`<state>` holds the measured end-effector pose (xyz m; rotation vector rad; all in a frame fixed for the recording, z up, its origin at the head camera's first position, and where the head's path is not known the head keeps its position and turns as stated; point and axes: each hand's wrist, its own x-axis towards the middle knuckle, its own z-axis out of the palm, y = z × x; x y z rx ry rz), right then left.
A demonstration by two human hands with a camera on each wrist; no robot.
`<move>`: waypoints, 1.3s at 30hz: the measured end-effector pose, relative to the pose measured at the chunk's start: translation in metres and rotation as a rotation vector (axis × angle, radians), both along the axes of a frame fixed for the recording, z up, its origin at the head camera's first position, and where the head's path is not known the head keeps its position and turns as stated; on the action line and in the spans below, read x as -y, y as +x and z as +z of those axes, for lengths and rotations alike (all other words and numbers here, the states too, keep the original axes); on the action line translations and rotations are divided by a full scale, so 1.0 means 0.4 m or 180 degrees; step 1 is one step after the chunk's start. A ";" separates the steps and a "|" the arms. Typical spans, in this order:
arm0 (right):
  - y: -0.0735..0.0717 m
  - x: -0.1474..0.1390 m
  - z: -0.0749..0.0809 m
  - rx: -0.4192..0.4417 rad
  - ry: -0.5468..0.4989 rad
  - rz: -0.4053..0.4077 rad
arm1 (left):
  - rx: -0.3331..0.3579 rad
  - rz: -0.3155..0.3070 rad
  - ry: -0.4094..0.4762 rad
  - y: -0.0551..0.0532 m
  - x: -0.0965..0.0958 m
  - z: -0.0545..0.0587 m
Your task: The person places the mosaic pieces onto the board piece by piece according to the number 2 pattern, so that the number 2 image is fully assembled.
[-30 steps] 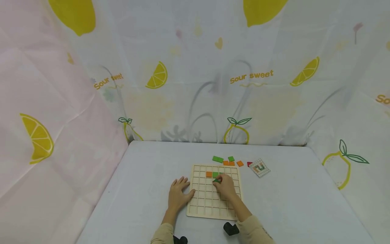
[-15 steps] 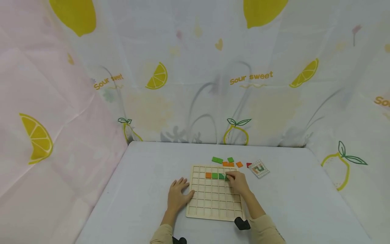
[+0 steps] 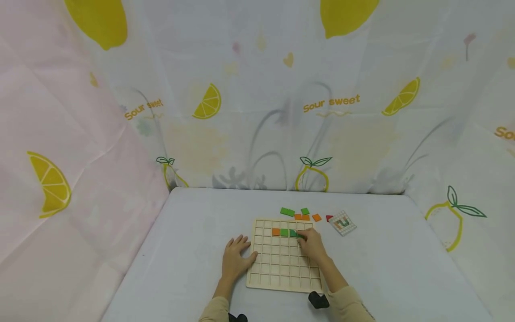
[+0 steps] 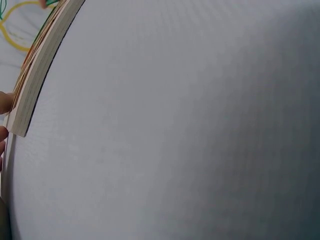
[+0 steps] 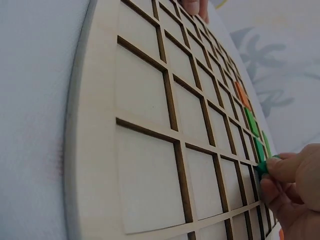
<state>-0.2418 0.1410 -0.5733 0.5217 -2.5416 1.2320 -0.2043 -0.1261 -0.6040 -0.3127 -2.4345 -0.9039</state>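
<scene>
A pale wooden grid board lies on the table. In one of its upper rows sit an orange tile, a light green tile and a darker green tile, side by side. My right hand pinches a small dark green tile between thumb and fingers, right at the end of this row; the fingertips hide much of it. At the board's left edge rests my left hand, fingers spread, its thumb on the rim. The left wrist view catches just its fingertips by the board's side.
Beyond the board lie loose green tiles, another green tile, orange tiles and a single orange one. A red piece is partly under a pattern card. Patterned cloth surrounds the table.
My right hand has moved right along the row with the dark green tile, uncovering the darker green tile beside it. In the last half second it has barely shifted. The left hand stays put.
</scene>
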 end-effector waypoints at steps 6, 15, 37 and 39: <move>0.014 0.022 0.030 0.0291 -0.0145 -0.0384 | 0.0049 0.0018 -0.0001 0.001 0.000 0.002; 0.011 0.035 0.037 0.0475 0.0718 -0.0252 | 0.0121 0.0034 -0.0009 0.004 -0.003 0.011; 0.047 0.072 0.014 -0.0196 0.1176 -0.0242 | 0.0041 0.0027 -0.0019 0.001 -0.001 0.007; 0.048 0.071 0.010 -0.0232 0.1038 -0.0275 | 0.0033 0.0025 -0.0029 0.002 -0.001 0.007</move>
